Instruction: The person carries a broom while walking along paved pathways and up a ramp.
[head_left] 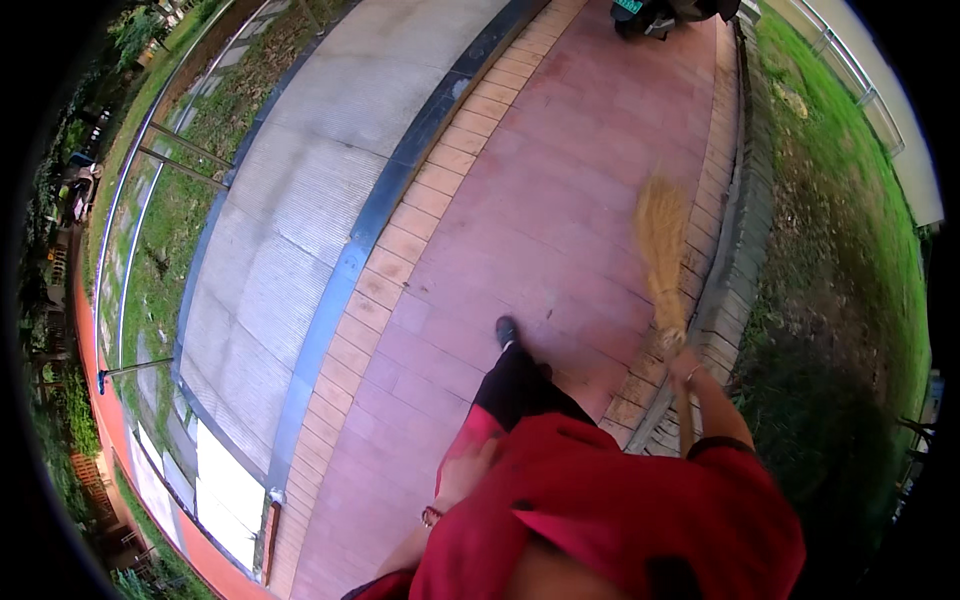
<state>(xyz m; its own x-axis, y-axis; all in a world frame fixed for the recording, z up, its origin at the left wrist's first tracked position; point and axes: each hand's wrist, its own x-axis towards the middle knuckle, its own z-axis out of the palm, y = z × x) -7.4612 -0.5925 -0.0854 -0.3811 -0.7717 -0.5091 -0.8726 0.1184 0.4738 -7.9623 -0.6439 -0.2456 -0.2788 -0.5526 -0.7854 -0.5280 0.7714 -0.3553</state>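
Note:
A straw broom slants out ahead on the right, its yellowish bristles smeared by motion over the paving. My right hand is closed around its handle just below the bound neck, and the stick runs back past my wrist. The bristle end lies over the border between the reddish paving and the tan edge tiles. My left hand rests loosely against the red clothing at my thigh, holding nothing that I can see; its fingers look flat, though partly blurred. A bracelet shows on each wrist. One dark shoe is stepping forward.
Along the right runs a stone kerb with a grass bank beyond it. A dark-edged grey ramp and metal railings lie on the left. At the far end of the path stands a parked motor scooter.

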